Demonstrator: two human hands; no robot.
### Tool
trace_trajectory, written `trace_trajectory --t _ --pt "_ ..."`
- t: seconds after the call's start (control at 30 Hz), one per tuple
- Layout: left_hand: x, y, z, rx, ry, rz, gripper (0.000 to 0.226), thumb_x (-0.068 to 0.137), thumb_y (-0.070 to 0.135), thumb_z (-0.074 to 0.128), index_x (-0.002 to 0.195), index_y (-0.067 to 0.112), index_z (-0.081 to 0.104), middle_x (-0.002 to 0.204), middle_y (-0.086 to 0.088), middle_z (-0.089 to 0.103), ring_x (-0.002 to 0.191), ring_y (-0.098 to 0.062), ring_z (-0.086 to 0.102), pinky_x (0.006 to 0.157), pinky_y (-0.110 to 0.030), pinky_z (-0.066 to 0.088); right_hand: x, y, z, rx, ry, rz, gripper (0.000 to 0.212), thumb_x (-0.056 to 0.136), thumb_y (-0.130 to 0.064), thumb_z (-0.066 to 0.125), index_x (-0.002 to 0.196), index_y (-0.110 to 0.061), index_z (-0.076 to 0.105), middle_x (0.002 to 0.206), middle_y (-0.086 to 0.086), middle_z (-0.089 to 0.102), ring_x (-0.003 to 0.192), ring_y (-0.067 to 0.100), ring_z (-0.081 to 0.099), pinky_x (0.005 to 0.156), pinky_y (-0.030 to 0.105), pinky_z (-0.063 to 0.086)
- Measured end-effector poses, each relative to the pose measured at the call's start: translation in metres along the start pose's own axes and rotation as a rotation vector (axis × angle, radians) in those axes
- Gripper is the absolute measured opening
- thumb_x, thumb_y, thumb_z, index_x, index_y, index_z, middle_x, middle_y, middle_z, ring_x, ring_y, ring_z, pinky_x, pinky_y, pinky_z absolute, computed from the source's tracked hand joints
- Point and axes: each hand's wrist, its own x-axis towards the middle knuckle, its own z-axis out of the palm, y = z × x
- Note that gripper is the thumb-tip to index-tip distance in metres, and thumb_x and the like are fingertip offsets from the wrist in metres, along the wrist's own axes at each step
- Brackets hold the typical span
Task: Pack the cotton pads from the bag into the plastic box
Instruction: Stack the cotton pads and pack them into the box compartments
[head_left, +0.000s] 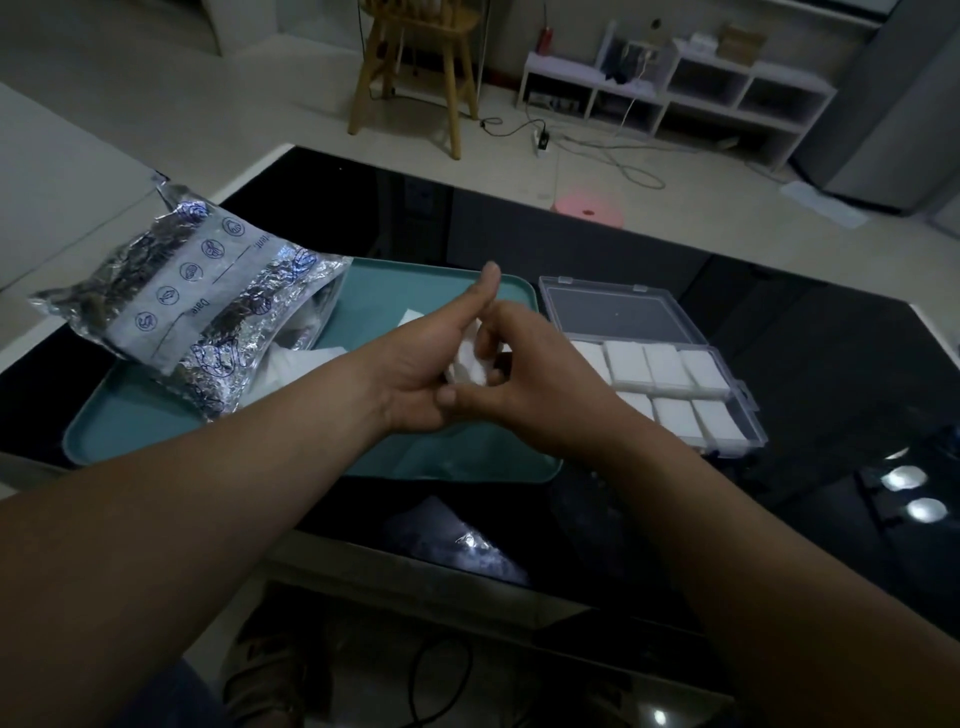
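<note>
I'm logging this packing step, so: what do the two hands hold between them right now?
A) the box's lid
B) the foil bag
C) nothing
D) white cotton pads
D: the left hand and right hand both pinch a small white wad of cotton pads above the teal tray. The foil bag lies at its left, the open plastic box at its right, neither touched.

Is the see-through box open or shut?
Open: the plastic box has its lid folded back behind it, and cotton pads sit uncovered inside.
</note>
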Motion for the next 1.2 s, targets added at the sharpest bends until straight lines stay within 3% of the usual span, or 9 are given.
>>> trace_trajectory --t 0.13,0.27,0.4,0.5,0.67,0.87,1.0,1.1,1.2 --pt "-0.003 -0.001 -0.001 -0.069 0.028 0.005 0.047 0.098 0.059 0.052 0.101 0.016 0.069 0.102 -0.003 0.067 0.097 -0.017 0.066 0.090 -0.037 0.059 0.000 0.005 -0.005 0.068 0.096 0.050 0.049 0.078 -0.055 0.081 0.094 -0.020 0.050 0.097 0.000 0.060 0.087 0.023 0.063 0.075 0.051 0.054" --pt "-0.003 -0.004 0.003 -0.052 0.049 0.024 0.043 0.104 0.052 0.045 0.100 0.021 0.075 0.100 -0.001 0.069 0.090 -0.013 0.063 0.077 -0.026 0.058 -0.001 0.008 -0.004 0.057 0.085 0.000 0.049 0.077 -0.057 0.080 0.095 -0.021 0.051 0.102 -0.005 0.059 0.089 0.020 0.061 0.078 0.049 0.056" --pt "-0.004 -0.003 0.003 -0.074 0.039 -0.003 0.055 0.103 0.059 0.037 0.097 0.018 0.073 0.096 -0.006 0.072 0.085 -0.018 0.072 0.071 -0.031 0.061 0.000 0.010 -0.006 0.131 0.014 0.022 0.048 0.076 -0.038 0.089 0.095 -0.020 0.049 0.110 -0.006 0.063 0.088 0.020 0.067 0.076 0.046 0.058" --pt "-0.004 -0.005 0.001 -0.042 0.057 -0.015 0.057 0.099 0.065 0.039 0.095 0.020 0.074 0.098 -0.006 0.068 0.091 -0.019 0.065 0.074 -0.032 0.060 0.000 0.010 -0.005 0.143 -0.028 0.020 0.051 0.073 -0.043 0.090 0.092 -0.026 0.046 0.112 -0.003 0.064 0.088 0.022 0.066 0.075 0.049 0.058" --pt "-0.002 -0.004 0.000 -0.074 0.078 -0.003 0.055 0.099 0.066 0.040 0.117 0.019 0.061 0.098 -0.005 0.066 0.091 -0.021 0.064 0.066 -0.029 0.060 0.000 0.011 -0.006 0.156 -0.053 0.000 0.048 0.073 -0.038 0.089 0.091 -0.027 0.046 0.108 0.000 0.061 0.083 0.026 0.066 0.072 0.051 0.058" --pt "-0.007 -0.005 0.006 -0.073 0.073 -0.007 0.054 0.099 0.064 0.039 0.095 0.015 0.061 0.079 -0.003 0.068 0.067 -0.018 0.071 0.048 -0.024 0.054 0.000 0.016 0.001 0.117 -0.063 -0.019 0.047 0.072 -0.035 0.089 0.090 -0.030 0.045 0.099 0.000 0.058 0.081 0.027 0.067 0.071 0.052 0.058" --pt "-0.005 -0.006 0.004 -0.041 0.097 -0.036 0.060 0.095 0.071 0.040 0.098 0.017 0.065 0.087 -0.003 0.064 0.081 -0.019 0.069 0.068 -0.029 0.058 0.000 0.013 0.002 0.040 -0.042 -0.080 0.051 0.069 -0.049 0.086 0.092 -0.029 0.045 0.096 -0.005 0.055 0.086 0.022 0.059 0.074 0.050 0.056" --pt "-0.005 -0.007 0.004 -0.013 0.112 -0.071 0.073 0.095 0.075 0.034 0.082 0.016 0.075 0.079 -0.003 0.068 0.075 -0.019 0.068 0.069 -0.029 0.055 -0.002 0.011 0.003 -0.008 -0.039 -0.100 0.048 0.070 -0.049 0.082 0.093 -0.031 0.044 0.095 -0.007 0.055 0.087 0.020 0.057 0.075 0.049 0.054" --pt "-0.007 -0.007 0.004 -0.007 0.135 -0.069 0.068 0.095 0.074 0.036 0.090 0.016 0.070 0.083 -0.005 0.067 0.079 -0.020 0.068 0.078 -0.032 0.053 -0.004 0.010 0.003 -0.026 -0.057 -0.075 0.049 0.073 -0.046 0.084 0.094 -0.030 0.044 0.095 -0.008 0.054 0.084 0.019 0.056 0.072 0.044 0.054"
